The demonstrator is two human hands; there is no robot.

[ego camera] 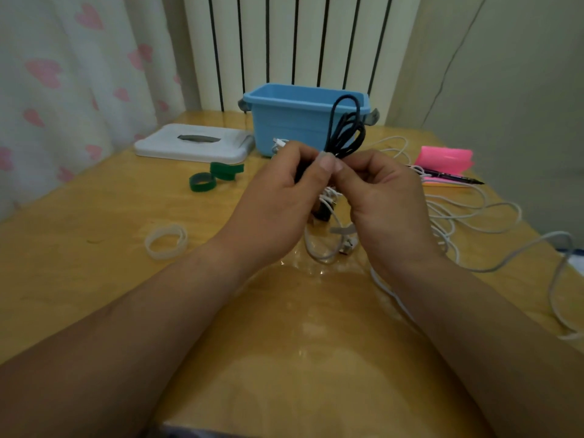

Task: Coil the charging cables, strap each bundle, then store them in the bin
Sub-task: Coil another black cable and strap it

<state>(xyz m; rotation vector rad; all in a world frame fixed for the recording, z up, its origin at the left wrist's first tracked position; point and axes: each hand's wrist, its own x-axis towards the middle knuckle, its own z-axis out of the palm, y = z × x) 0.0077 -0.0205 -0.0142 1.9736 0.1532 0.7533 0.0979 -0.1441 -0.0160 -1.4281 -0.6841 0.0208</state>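
A coiled black cable (346,131) sticks up between my hands, its loops rising in front of the blue bin (290,121). My left hand (278,197) and my right hand (382,197) both pinch the bundle's lower part, fingertips meeting in the middle. Whether a strap is around it is hidden by my fingers. Below my hands a white cable (325,248) with a plug lies on the table. Loose white cables (467,213) spread to the right. Two green straps (218,177) lie left of the bin, and a pale strap loop (166,241) lies nearer.
The bin's white lid (192,147) lies flat at the back left. A pink case (445,161) and a pen (448,177) sit at the right. The wooden table (94,248) has a glossy cover. A curtain and radiator stand behind.
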